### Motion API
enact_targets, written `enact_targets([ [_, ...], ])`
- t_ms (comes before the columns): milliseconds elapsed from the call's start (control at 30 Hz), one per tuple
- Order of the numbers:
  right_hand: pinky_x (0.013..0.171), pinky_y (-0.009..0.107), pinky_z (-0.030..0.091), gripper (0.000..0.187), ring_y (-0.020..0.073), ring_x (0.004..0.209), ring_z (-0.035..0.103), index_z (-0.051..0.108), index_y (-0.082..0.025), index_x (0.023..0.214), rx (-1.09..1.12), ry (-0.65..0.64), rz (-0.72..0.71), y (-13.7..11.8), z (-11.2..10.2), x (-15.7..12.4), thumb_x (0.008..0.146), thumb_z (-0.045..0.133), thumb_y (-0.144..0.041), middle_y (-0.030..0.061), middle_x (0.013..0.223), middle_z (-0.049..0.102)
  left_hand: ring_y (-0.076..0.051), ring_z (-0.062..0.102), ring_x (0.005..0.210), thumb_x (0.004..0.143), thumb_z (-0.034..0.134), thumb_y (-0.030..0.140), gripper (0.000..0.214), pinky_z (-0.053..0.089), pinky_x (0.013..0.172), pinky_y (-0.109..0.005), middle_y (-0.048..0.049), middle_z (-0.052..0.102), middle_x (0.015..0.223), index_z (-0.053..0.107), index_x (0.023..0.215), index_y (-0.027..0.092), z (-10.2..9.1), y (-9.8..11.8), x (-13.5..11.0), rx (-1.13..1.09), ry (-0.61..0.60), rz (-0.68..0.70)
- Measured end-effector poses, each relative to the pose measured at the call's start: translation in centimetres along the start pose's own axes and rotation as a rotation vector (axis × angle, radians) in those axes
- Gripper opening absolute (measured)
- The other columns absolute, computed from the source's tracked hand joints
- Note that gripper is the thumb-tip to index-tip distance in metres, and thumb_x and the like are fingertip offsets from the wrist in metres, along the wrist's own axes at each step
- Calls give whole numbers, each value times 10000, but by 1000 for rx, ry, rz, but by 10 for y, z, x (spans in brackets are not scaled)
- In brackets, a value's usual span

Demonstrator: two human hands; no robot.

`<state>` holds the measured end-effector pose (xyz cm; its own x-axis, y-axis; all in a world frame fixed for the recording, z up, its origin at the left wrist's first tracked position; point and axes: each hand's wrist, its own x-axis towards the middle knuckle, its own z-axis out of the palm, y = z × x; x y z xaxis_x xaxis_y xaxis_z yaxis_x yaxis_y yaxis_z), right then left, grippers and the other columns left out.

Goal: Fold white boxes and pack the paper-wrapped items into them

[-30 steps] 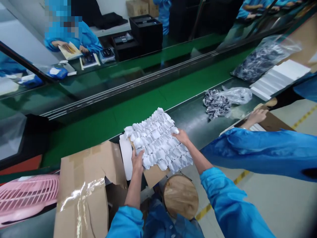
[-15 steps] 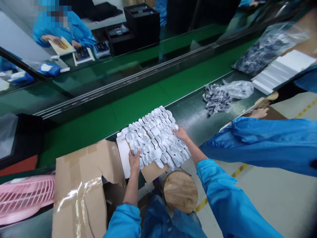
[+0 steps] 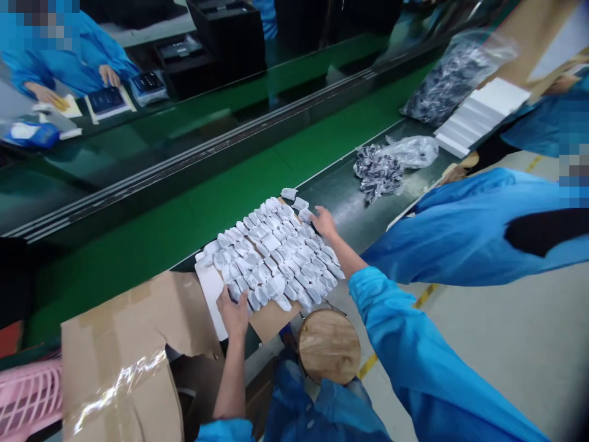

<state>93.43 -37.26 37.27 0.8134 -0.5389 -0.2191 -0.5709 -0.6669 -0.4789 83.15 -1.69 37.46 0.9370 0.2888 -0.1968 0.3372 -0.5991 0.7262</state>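
Many small pieces wrapped in white (image 3: pixel 271 242) lie in tight rows on a brown cardboard sheet (image 3: pixel 271 323) at the bench edge. Three wrapped pieces sit apart from the rows at the far right corner. My right hand (image 3: pixel 326 223) has its thumb and fingertips on the nearest of these, a white wrapped piece (image 3: pixel 305 215). At the near left corner, my left hand (image 3: pixel 234 313) rests against the rows with thumb and forefinger apart. A white board (image 3: pixel 211 301) shows beside it, partly under the rows.
An open cardboard box (image 3: pixel 119 331) stands on the left, near a pink basket (image 3: pixel 32 387). Clear plastic bags (image 3: pixel 391 162) and white boxes (image 3: pixel 483 113) lie along the bench. A green conveyor (image 3: pixel 257 166) runs behind. Below is a wooden stool (image 3: pixel 329 347); co-workers stand right and across.
Three wrapped pieces now lie apart beyond the far right corner, where my right hand has moved from the sheet's right side. My left hand has shifted slightly left. The view has turned right.
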Motion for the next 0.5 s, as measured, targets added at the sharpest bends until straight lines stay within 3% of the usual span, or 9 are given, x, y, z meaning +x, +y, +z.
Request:
enact_targets([
  [100, 925, 453, 542, 376, 227, 1100, 618, 573, -164, 1268, 47, 24, 4, -11, -2, 29, 954, 603, -369, 99, 1274, 594, -295, 507, 1281, 918, 614, 375, 461, 442, 1053, -560, -119, 491, 1433, 526, 1336, 200, -9, 9, 24, 91, 64, 95],
  [267, 1040, 440, 452, 507, 259, 1213, 570, 451, -127, 1427, 150, 55, -53, -39, 11, 41, 952, 556, -273, 155, 1355, 562, -274, 547, 1232, 924, 609, 371, 428, 481, 1017, -525, -116, 523, 1399, 548, 1309, 195, -18, 20, 106, 268, 77, 175],
  [367, 1009, 374, 463, 588, 228, 1136, 607, 361, -107, 1491, 217, 70, -90, -39, 16, 12, 938, 498, -255, 171, 1384, 543, -237, 607, 1124, 924, 612, 372, 369, 528, 948, -472, -104, 597, 1282, 589, 1234, 174, -24, 17, 140, 346, 39, 152],
  [500, 950, 351, 499, 603, 210, 1086, 611, 360, -151, 1489, 252, 96, -90, -5, 13, -63, 914, 493, -272, 147, 1395, 542, -235, 612, 1109, 925, 609, 377, 364, 529, 940, -472, -99, 605, 1262, 590, 1225, 171, -30, 17, 139, 383, 49, 130],
])
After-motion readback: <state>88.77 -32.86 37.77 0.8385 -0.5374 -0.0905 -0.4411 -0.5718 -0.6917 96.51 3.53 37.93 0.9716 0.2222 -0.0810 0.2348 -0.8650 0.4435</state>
